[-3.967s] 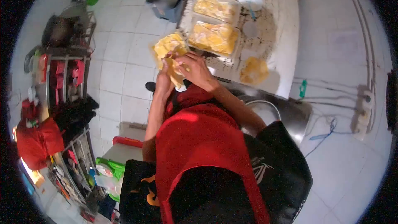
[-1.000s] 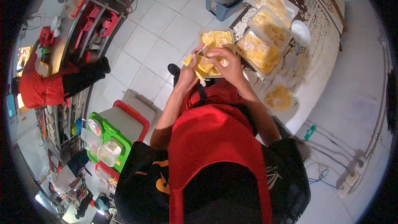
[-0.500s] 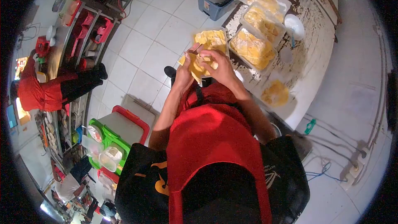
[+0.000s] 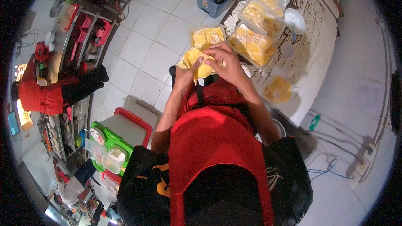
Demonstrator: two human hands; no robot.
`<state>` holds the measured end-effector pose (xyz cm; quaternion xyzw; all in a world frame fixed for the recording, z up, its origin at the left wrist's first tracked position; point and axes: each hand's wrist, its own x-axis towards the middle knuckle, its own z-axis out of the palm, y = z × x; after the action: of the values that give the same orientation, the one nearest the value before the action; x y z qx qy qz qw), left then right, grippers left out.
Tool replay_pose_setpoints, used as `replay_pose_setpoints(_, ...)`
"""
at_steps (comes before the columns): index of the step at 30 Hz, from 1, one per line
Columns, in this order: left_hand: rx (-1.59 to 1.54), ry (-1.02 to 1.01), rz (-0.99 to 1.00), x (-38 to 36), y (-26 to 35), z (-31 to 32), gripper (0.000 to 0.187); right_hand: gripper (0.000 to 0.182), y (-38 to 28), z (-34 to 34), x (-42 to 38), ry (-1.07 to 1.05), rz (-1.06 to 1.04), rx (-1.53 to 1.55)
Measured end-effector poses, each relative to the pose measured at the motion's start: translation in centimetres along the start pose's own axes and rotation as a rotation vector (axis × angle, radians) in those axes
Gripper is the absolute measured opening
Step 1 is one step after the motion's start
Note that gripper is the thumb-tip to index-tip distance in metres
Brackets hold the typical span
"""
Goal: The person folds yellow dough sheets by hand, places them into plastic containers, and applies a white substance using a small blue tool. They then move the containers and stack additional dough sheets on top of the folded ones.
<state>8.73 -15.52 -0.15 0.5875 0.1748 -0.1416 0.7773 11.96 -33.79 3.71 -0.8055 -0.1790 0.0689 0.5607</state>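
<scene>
Thin yellow sheets (image 4: pixel 194 56), like dough wrappers, are held up in front of the red apron. My left hand (image 4: pixel 186 74) grips them from the left, its thumb on top. My right hand (image 4: pixel 225 63) pinches their right side, its fingers bent over the edge. Just beyond my hands is a clear container (image 4: pixel 208 37) of similar yellow pieces. More white-dusted yellow pieces fill another container (image 4: pixel 252 44) on the worn table, right of my right hand.
On the worn white table (image 4: pixel 312 54) are a white bowl (image 4: pixel 295 21) and a yellow round patch (image 4: pixel 277 90). A blue-grey bin (image 4: pixel 212 2) stands on the tiles. Green and red lidded boxes (image 4: pixel 109 142) sit lower left. A person in red (image 4: pixel 46 92) is at the left shelves.
The yellow sheets are now fanned out more widely and face up between my hands. My left thumb has come over the top of them, and my right fingers have shifted along the right side.
</scene>
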Motion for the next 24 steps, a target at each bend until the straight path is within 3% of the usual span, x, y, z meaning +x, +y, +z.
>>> replay_pose_setpoints(1, 0.068, 0.021, 0.035, 0.1, 0.0, -0.1, 0.032, 0.028, 0.2, 0.0, 0.2, 0.004, 0.003, -0.001)
replay_pose_setpoints(3, 0.116, -0.01, 0.081, 0.0, 0.1, -0.2, 0.032, 0.034, 0.5, 0.2, 0.4, 0.043, -0.308, -0.217)
replay_pose_setpoints(4, 0.162, -0.036, 0.133, -0.1, 0.3, -0.2, 0.032, 0.034, 0.5, 0.3, 0.4, 0.048, -0.304, -0.22)
replay_pose_setpoints(10, 0.16, -0.091, 0.176, 0.4, 2.3, -1.5, 0.031, 0.037, -0.9, 0.7, 1.4, 0.026, -0.126, 0.021)
replay_pose_setpoints(12, 0.133, -0.111, 0.17, 0.7, 2.3, -2.0, 0.03, 0.037, -1.6, 1.3, 1.0, 0.056, 0.047, 0.049)
replay_pose_setpoints(16, -0.18, -0.089, -0.055, 1.7, 2.9, -2.6, 0.032, 0.038, -1.3, 2.9, 1.2, 0.131, 0.168, 0.03)
replay_pose_setpoints(18, -0.362, -0.088, -0.125, 1.7, 3.1, -2.7, 0.033, 0.039, -1.3, 3.7, 1.3, 0.276, 0.332, 0.311)
replay_pose_setpoints(21, -0.527, -0.084, -0.308, 1.6, 3.2, -3.3, 0.034, 0.038, -0.8, 4.2, 1.4, 0.301, 0.291, 0.469)
replay_pose_setpoints(24, -0.42, -0.303, -0.146, 1.3, 2.2, -3.4, 0.033, 0.032, -1.1, 4.3, 0.8, 0.29, 0.335, 0.408)
